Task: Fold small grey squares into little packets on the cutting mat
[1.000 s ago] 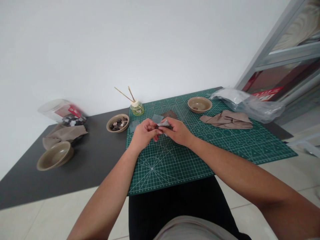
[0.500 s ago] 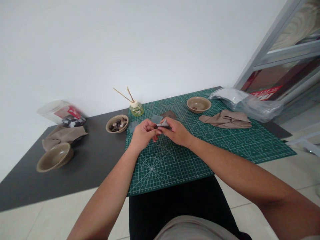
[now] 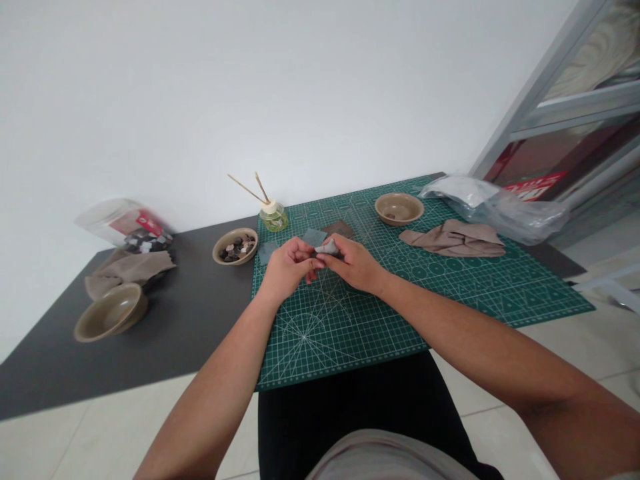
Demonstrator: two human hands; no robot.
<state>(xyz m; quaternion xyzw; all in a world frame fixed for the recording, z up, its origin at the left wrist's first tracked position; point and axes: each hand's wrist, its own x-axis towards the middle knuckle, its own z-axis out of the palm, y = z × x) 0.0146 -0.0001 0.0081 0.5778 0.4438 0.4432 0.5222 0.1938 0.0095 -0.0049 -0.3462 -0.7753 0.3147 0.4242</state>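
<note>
Over the green cutting mat (image 3: 400, 313) my left hand (image 3: 286, 268) and my right hand (image 3: 355, 263) meet, fingers pinched together. Between them sits a small folded grey piece (image 3: 327, 248), probably sandpaper or cloth, gripped by the right fingers; something small may be hidden inside it. The left fingertips press against its near end. Just behind the hands lie small grey squares (image 3: 314, 237) and a brown square (image 3: 339, 229) flat on the mat.
A bowl of dark and pale small pieces (image 3: 235, 246) stands left of the mat, a reed diffuser bottle (image 3: 273, 215) behind it. An empty bowl (image 3: 111, 312), a beige cloth (image 3: 127, 267) and a tipped plastic jar (image 3: 123, 224) lie far left. Another bowl (image 3: 399, 208), a cloth (image 3: 455, 239) and a plastic bag (image 3: 495, 207) are at right.
Hardly anything differs; the fingers shift the grey piece very slightly while both hands stay in place.
</note>
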